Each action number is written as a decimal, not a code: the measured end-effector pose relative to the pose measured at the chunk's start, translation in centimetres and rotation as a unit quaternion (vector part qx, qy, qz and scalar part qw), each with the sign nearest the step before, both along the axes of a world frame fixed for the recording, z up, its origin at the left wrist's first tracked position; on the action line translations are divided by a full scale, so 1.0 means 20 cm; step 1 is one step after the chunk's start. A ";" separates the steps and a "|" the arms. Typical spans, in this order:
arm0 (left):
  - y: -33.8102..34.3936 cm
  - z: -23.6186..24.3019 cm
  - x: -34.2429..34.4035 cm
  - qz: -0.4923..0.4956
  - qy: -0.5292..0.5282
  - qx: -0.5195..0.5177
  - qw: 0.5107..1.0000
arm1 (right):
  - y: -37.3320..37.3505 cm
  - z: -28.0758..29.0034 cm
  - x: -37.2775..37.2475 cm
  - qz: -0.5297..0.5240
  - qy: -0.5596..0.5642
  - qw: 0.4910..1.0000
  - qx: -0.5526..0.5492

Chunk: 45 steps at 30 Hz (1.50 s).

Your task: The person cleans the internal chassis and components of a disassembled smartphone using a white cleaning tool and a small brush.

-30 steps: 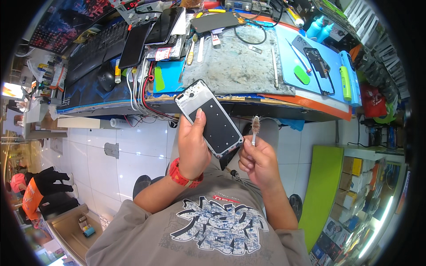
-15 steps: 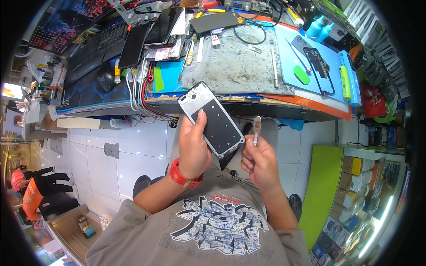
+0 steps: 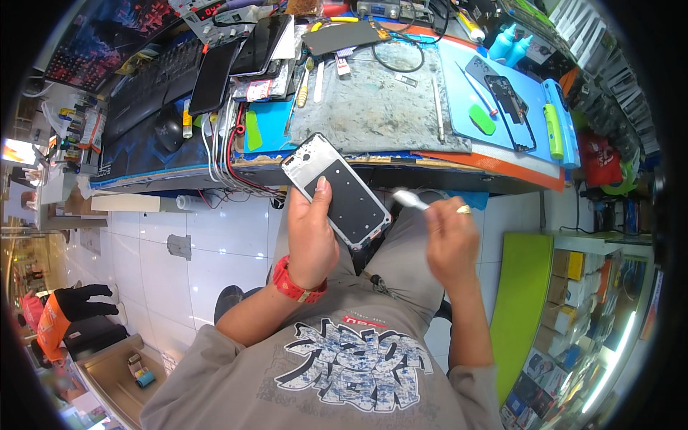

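My left hand (image 3: 315,233) is wrapped round the lower left edge of a phone frame (image 3: 344,197), its thumb lying across the inner face. The frame is tilted, silver at the top with a black panel dotted with small light spots. To its right, apart from it, my right hand (image 3: 451,240) pinches a white toothbrush (image 3: 411,199) by the handle. The brush head points left toward the frame, its back showing; the bristles are hidden. Motion blurs the right hand slightly.
Beyond my hands runs the workbench edge (image 3: 337,166) with a worn grey mat (image 3: 373,107). Phones (image 3: 215,75) and cables lie at the left. On a light blue mat (image 3: 459,107) at the right is a black phone frame (image 3: 510,118). A green panel (image 3: 519,294) stands at my right.
My right hand has moved right and turned over with the toothbrush, swinging its head to point left and away from the frame. My left hand has hardly moved.
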State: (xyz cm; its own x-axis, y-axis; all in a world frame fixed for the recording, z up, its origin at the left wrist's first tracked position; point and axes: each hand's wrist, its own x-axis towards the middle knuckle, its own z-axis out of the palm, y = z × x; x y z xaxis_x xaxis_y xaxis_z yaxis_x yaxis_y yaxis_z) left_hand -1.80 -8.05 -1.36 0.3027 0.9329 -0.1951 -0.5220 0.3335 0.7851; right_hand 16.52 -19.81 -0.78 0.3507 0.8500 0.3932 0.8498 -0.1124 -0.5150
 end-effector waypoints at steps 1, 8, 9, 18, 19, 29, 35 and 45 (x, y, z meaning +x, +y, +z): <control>0.00 0.00 0.00 0.003 0.000 0.002 1.000 | -0.01 0.00 0.03 -0.019 0.025 0.999 0.020; 0.01 -0.03 -0.02 -0.001 0.010 0.012 1.000 | -0.02 -0.07 0.02 -0.043 0.068 0.997 -0.002; 0.01 -0.03 -0.02 -0.002 0.015 0.012 1.000 | -0.03 -0.07 0.04 -0.048 0.096 0.993 0.037; 0.01 0.02 0.02 0.026 -0.017 0.038 0.999 | -0.09 0.04 -0.26 0.104 0.055 0.992 -0.032; 0.03 0.04 0.02 0.027 -0.018 0.039 0.999 | -0.16 0.01 -0.23 0.116 0.047 0.990 -0.057; 0.03 0.04 -0.01 0.054 -0.008 0.039 0.998 | -0.11 0.06 -0.26 0.151 0.031 0.985 -0.079; 0.05 0.01 -0.02 0.062 -0.016 0.037 0.997 | -0.06 0.11 -0.29 0.112 0.053 0.991 -0.055; 0.08 0.01 -0.09 0.042 -0.022 0.000 0.999 | -0.25 -0.02 -0.15 0.063 0.162 0.980 -0.095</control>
State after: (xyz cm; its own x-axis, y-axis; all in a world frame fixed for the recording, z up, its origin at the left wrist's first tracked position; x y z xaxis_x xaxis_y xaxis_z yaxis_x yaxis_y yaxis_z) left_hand -3.65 -6.51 -1.16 0.2313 0.9555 -0.1830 -0.5818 0.2866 0.7611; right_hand 13.57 -24.91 -1.18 0.3192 0.9415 0.1083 0.6586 -0.1382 -0.7397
